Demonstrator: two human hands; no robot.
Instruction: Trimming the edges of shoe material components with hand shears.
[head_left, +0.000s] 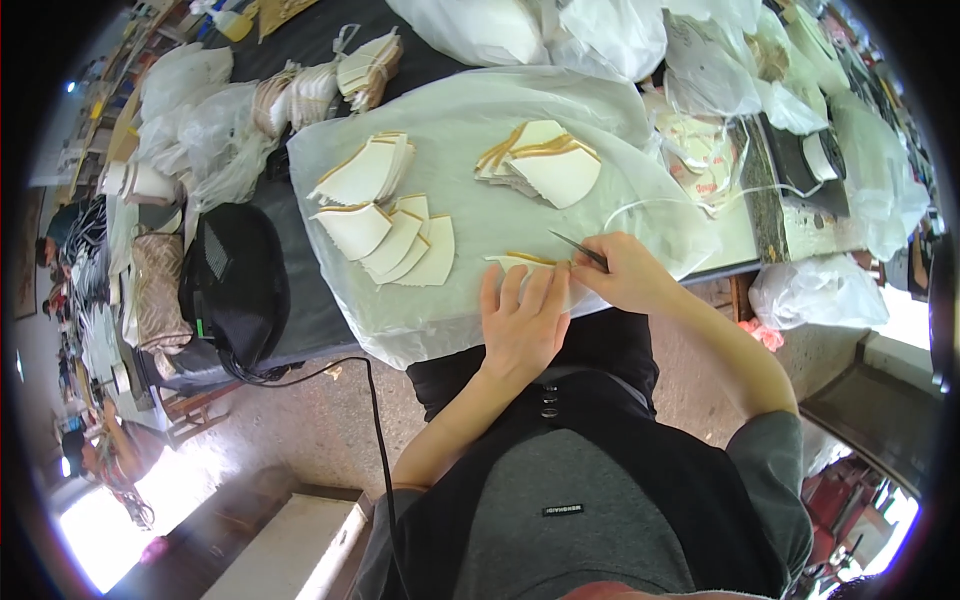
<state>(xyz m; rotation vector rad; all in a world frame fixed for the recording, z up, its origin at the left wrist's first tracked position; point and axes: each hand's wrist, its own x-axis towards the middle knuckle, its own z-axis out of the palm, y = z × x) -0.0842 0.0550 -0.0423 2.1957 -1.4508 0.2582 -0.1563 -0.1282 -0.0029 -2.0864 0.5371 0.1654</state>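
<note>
My left hand (pixel 525 318) bends its fingers over a small white piece with a yellow edge (pixel 510 261), holding it on the plastic-covered table near my body. Most of that piece is hidden under the fingers. My right hand (pixel 628 272) is closed around a slim, pointed dark metal tool (pixel 578 246); its tip points up and left, above the plastic. The right fingertips meet the yellow-edged piece beside the left hand. Farther off lie a fanned white stack (pixel 365 172), several overlapping white curved pieces (pixel 402 243) at left, and another yellow-edged stack (pixel 556 172) at right.
A translucent plastic sheet (pixel 460 125) covers the dark table. At left stand a black mesh-backed object (pixel 240 280) and tied bundles of pieces (pixel 315 92). Filled plastic bags (pixel 610 35) line the far side. A black cable (pixel 372 400) hangs in front of the table; white cord runs at right.
</note>
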